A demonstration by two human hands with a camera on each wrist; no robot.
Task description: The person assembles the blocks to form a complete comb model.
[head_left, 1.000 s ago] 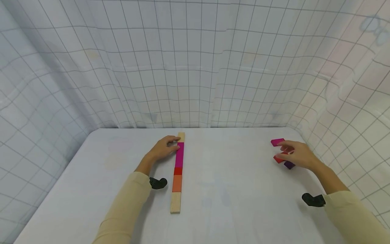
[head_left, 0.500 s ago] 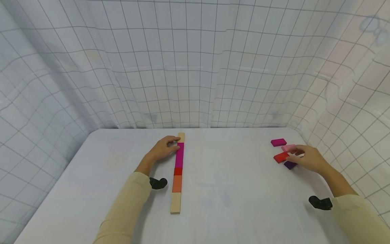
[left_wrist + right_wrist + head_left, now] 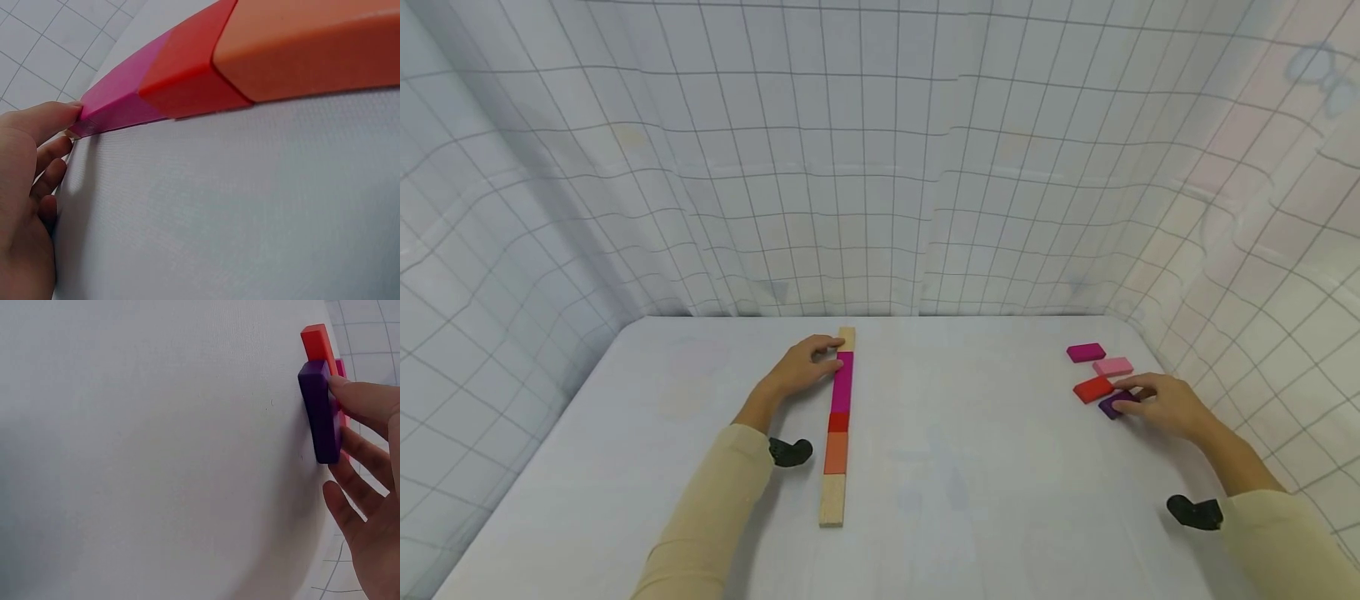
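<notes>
In the head view a straight row of flat blocks runs away from me: light wood, orange, red, magenta, and light wood at the far end. My left hand rests along its left side, thumb touching the magenta block and a fingertip at the far wooden one, fingers loosely bent. At the right, my right hand pinches a dark purple block with thumb and finger. That block lies on the table, partly covered by the fingers.
Beside the purple block lie a red block, a pink block and another magenta block, close together. The white table is bordered by gridded curtains at the back and sides.
My right hand has moved right and towards me, off the red and pink blocks and onto the purple one. The pink block has come into view. My left hand stays put.
</notes>
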